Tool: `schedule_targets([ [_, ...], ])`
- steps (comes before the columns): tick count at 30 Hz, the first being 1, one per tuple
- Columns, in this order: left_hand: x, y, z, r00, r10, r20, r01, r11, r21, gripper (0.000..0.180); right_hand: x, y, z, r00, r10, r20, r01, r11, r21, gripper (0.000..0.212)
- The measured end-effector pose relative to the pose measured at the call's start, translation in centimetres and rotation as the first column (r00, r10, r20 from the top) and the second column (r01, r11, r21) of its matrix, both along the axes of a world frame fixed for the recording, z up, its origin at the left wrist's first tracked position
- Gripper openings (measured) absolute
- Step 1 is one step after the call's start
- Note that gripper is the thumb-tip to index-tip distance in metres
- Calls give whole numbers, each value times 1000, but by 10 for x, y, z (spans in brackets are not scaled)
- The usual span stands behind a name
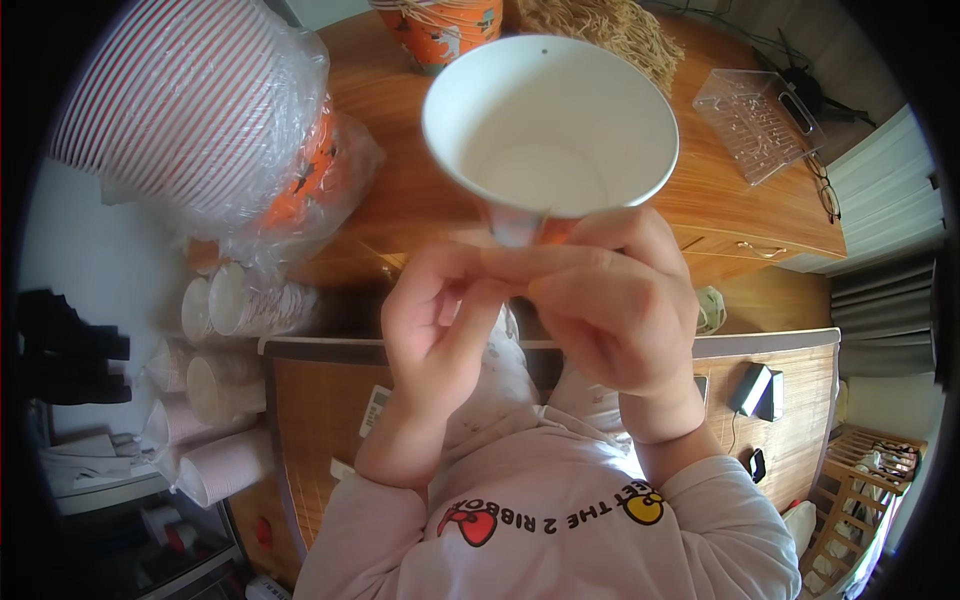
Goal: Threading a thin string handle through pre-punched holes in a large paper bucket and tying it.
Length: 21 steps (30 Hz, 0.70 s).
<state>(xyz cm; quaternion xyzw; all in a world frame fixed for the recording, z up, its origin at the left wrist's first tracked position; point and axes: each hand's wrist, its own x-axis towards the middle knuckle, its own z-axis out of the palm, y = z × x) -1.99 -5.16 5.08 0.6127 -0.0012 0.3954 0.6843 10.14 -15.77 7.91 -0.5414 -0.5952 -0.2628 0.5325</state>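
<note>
A paper bucket (550,110), white inside with an orange patterned outside, is tilted so its mouth faces me. One small dark hole shows near its far rim. Just below the near rim, my left hand (440,310) is closed in a pinch, thumb against fingers. My right hand (620,300) meets it there, fingers curled and fingertips pressed together by the left fingertips. Its upper knuckles overlap the bucket's near edge. A thin strand seems to show at that rim, but whatever the fingertips pinch is too small and hidden to make out.
A wooden desk (390,150) carries a plastic-wrapped stack of buckets (190,110), an orange bucket (445,30), a heap of tan twine (610,35), a clear tray (755,120) and glasses (828,195). More cup stacks (225,465) lie at left. Behind me is a mat-covered bed (320,400).
</note>
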Motion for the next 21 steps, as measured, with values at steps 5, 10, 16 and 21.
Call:
schedule_targets([
  [5,-1,0,1,1000,-1,-8,1,1000,22,11,1,-5,-1,999,-8,-44,7,999,-38,32],
  [10,0,-3,4,998,9,-54,-8,1000,13,11,0,-10,2,997,-64,-47,60,996,-70,30],
  [16,-2,-2,5,991,25,-130,-25,1000,0,13,3,-16,5,984,-156,83,165,979,-119,29],
  [21,3,-7,11,992,102,-74,-103,995,-7,16,5,-17,3,993,-100,58,103,993,-59,33],
])
